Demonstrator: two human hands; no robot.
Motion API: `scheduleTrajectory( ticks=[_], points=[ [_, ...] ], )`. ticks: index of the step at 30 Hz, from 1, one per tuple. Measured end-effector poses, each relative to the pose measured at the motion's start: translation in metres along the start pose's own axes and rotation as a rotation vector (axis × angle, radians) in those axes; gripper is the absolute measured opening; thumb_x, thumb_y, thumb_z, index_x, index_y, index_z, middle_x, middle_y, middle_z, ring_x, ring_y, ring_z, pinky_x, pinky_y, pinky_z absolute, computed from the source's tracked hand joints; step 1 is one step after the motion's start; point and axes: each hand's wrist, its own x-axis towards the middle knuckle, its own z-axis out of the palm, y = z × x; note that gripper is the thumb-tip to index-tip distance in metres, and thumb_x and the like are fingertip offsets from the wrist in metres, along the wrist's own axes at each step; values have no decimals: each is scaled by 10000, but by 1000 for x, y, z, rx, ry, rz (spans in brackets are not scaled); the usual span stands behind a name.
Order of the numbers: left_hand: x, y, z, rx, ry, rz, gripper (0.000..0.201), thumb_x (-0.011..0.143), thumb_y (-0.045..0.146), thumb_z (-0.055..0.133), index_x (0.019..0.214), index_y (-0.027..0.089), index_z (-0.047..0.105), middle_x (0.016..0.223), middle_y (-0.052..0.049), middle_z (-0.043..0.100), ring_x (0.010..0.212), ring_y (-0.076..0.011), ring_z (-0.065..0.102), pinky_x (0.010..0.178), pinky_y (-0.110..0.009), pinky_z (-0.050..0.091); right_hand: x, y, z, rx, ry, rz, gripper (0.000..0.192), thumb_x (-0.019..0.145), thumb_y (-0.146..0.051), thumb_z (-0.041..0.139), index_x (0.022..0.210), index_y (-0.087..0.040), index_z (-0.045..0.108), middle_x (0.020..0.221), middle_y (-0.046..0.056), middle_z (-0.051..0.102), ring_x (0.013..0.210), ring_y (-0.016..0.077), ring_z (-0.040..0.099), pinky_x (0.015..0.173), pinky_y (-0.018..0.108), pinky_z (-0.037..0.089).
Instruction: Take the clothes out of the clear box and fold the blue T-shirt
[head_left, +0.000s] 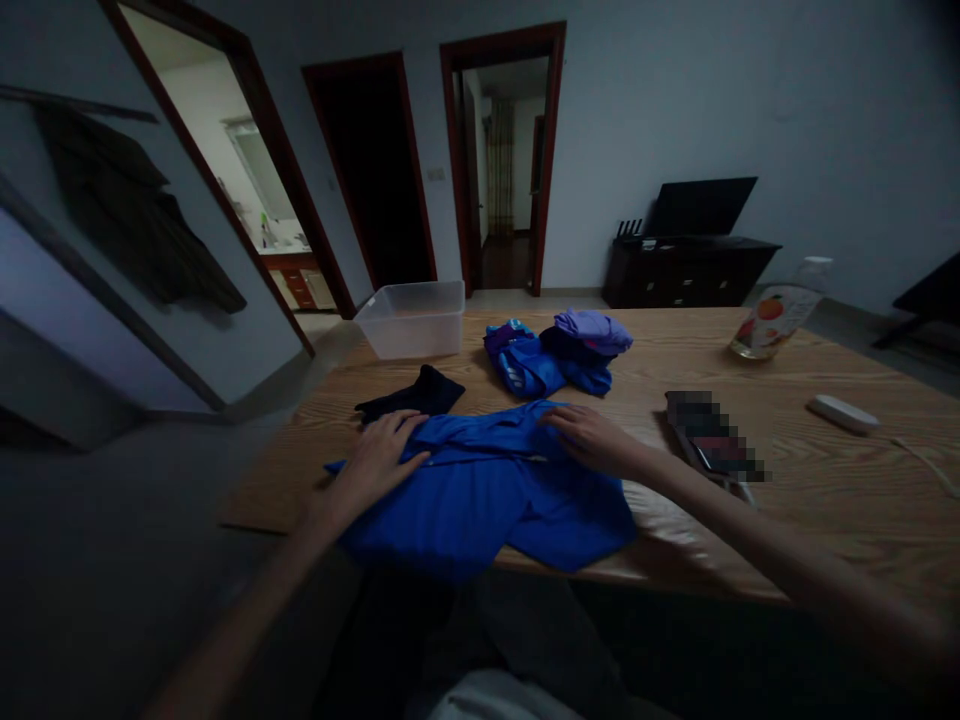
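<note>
Head view, looking forward and down across a wooden counter (787,500) in a dim room. A blue shirt (487,490) lies spread at the near edge, its lower part draping slightly over the rim. The left hand (379,455) rests flat and open on the shirt's left side, fingers extended, pinning the cloth to the counter. The right hand (592,437) lies palm-down on the shirt's upper right part, fingers loosely spread, gripping nothing; both hands appear placed to keep the fabric flat and taut between them. A dark folded cloth (420,395) sits just beyond the left hand, touching the shirt's edge. Farther back lies a heap of blue and purple garments (559,355), with a clear plastic bin (412,318) to its left near the far edge. To the right stand a fruit-labelled bottle (776,320), tilted in the picture, and a white remote-like object (844,413), both well apart from the hands.
</note>
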Motion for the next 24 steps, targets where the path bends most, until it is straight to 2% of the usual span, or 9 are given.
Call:
scheduleTrajectory(
  ticks=[2, 5, 8, 11, 13, 16, 20, 24],
  points=[
    [24, -8, 16, 11, 0, 0, 478, 955, 322, 709, 1415, 190, 712, 1518, -167, 674, 1441, -387, 577, 1254, -572, 415, 24, 21, 7, 6, 25, 40, 505, 1021, -133, 517, 1515, -145, 622, 1496, 209, 659, 1334, 325, 644, 1170, 498, 474],
    [46, -15, 23, 16, 29, -33, 381, 915, 165, 607, 1249, 217, 782, 1374, -133, 765, 1318, -361, 670, 1198, -536, 472, 51, 43, 16, 40, 40, 100, 418, 1027, -180, 600, 1433, -103, 669, 1393, 249, 703, 1243, 338, 690, 1144, 522, 491],
    [62, -22, 8, -8, 51, -71, 364, 970, 191, 500, 1177, 226, 798, 1218, -108, 823, 1140, -322, 761, 1077, -457, 566, 65, 55, 17, 119, 39, 123, 232, 1052, -314, 691, 1212, -153, 739, 1228, 150, 755, 1120, 273, 718, 1074, 498, 547],
    [80, -23, -23, -26, 76, -57, 387, 1026, 257, 435, 1140, 232, 804, 1161, -82, 841, 1093, -299, 780, 1042, -415, 590, 71, 59, 2, 230, 71, 138, 290, 1073, -465, 675, 1073, -178, 717, 1078, 56, 742, 978, 213, 714, 927, 417, 599],
    [92, -18, -47, -17, 114, -33, 412, 1034, 257, 410, 1174, 232, 796, 1239, -75, 829, 1157, -286, 767, 1092, -406, 571, 70, 58, -18, 300, 133, 159, 331, 1097, -490, 574, 1050, -186, 694, 992, 44, 720, 885, 206, 694, 813, 360, 592],
    [107, -4, -84, 34, 164, 1, 414, 1047, 284, 413, 1215, 238, 787, 1276, -68, 818, 1190, -282, 755, 1115, -404, 559, 62, 52, -61, 374, 244, 175, 362, 1082, -528, 482, 1035, -217, 662, 880, 24, 666, 759, 199, 630, 654, 302, 529],
    [119, 21, -129, 145, 261, -5, 386, 1073, 339, 444, 1229, 244, 784, 1186, -99, 823, 1134, -331, 763, 1047, -451, 576, 45, 38, -135, 402, 422, 164, 355, 1036, -592, 565, 1069, -246, 640, 860, 11, 615, 739, 185, 576, 609, 279, 465],
    [118, 47, -169, 351, 447, -55, 432, 1115, 496, 450, 1191, 250, 796, 1024, -123, 818, 1007, -374, 776, 934, -488, 585, 26, 10, -207, 327, 692, 163, 287, 1044, -515, 678, 1109, -236, 666, 847, 7, 617, 697, 138, 535, 572, 270, 386]
  ],
)
